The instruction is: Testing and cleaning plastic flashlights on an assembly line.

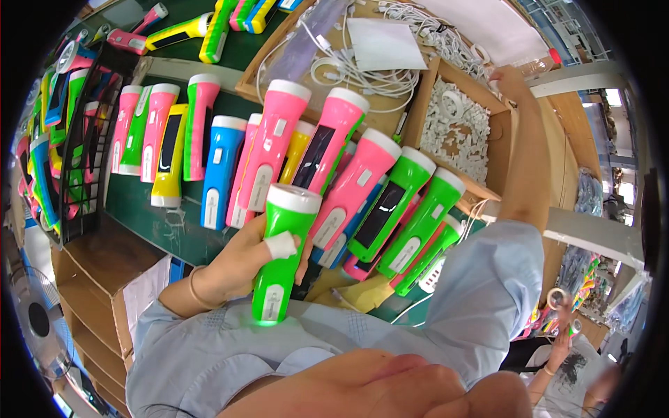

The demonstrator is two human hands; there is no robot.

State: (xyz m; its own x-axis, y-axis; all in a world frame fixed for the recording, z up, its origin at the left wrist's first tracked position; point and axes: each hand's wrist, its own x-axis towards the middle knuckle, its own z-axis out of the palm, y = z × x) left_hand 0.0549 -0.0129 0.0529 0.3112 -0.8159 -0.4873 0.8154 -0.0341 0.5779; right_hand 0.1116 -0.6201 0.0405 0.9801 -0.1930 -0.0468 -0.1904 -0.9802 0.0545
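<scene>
My left hand (240, 261) is wrapped round a green flashlight (284, 240) with a white head, held tilted close to my chest. White tape covers my left thumb, which lies across its body. Stretched out to the far right, my right hand (512, 83) has curled fingers at the pile of white cables (446, 38). Something white shows at those fingertips, too small to name. Just beyond the held flashlight stand several more, among them a pink flashlight (279, 139), a blue flashlight (223, 171) and a green flashlight with a dark panel (394, 202).
Under my right forearm, a wooden box (498, 139) holds small white parts (453, 132). A white sheet (387, 43) lies on the cables. At left are a black basket (77, 174) full of flashlights and a brown shelf unit (97, 292). Another person (568, 355) is at lower right.
</scene>
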